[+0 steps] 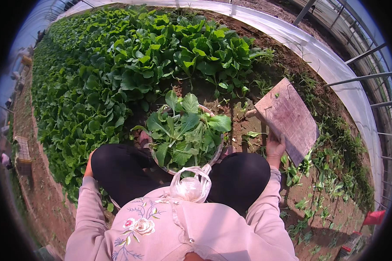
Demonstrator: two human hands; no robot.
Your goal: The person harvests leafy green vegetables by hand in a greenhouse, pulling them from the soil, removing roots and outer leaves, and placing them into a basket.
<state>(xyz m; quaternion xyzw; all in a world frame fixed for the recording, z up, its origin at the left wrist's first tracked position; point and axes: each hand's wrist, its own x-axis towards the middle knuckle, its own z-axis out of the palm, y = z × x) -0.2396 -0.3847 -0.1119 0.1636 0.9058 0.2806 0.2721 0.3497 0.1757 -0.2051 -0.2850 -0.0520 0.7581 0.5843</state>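
My right hand point(275, 147) grips the lower edge of a square, worn wooden board point(289, 119) with a short wooden peg on its far side. The board is tilted up, to the right of my right knee. Only the edge of my left hand point(90, 164) shows beside my left knee; its fingers are hidden, and I cannot tell whether it holds anything. Between my knees stands a round basin point(220, 143) heaped with cut leafy greens point(183, 133). A white plastic bag point(191, 187) hangs at my waist in front of the basin.
A dense bed of leafy greens point(117, 65) spreads ahead and left. Loose leaves point(308, 205) litter the soil at right. White plastic sheeting point(343, 71) and metal poles point(362, 78) border the right side. Plastic crates point(23, 150) stand along the path at far left.
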